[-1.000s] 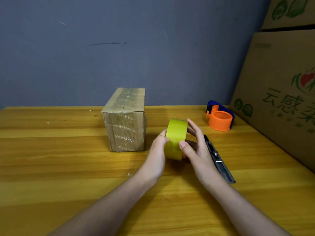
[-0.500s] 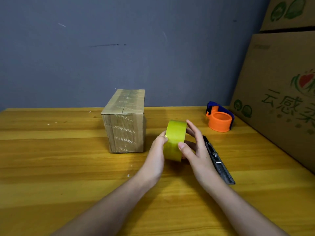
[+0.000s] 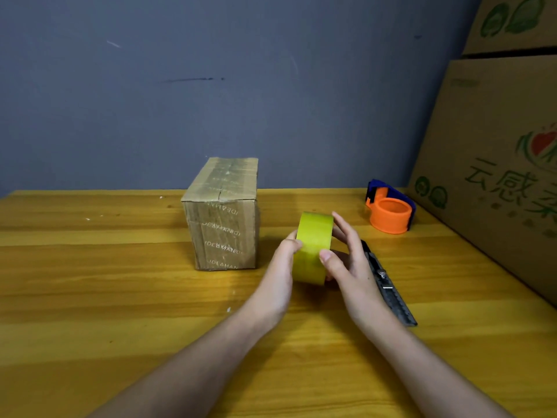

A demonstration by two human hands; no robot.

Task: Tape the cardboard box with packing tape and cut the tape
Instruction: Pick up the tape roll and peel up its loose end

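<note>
— Two hands on the tape roll (image 3: 313, 245): left hand (image 3: 278, 267) gripping its near side, right hand (image 3: 346, 260) cupping it, thumb on the band.
— Changed since a second ago?
— Barely; thumb slid lower, likely hunting the tape's end.
— And beyond?
— Utility knife (image 3: 388, 285) on the tabletop (image 3: 105, 297); cardboard box (image 3: 223, 218) further left, untouched, not yet freshly taped.
</note>
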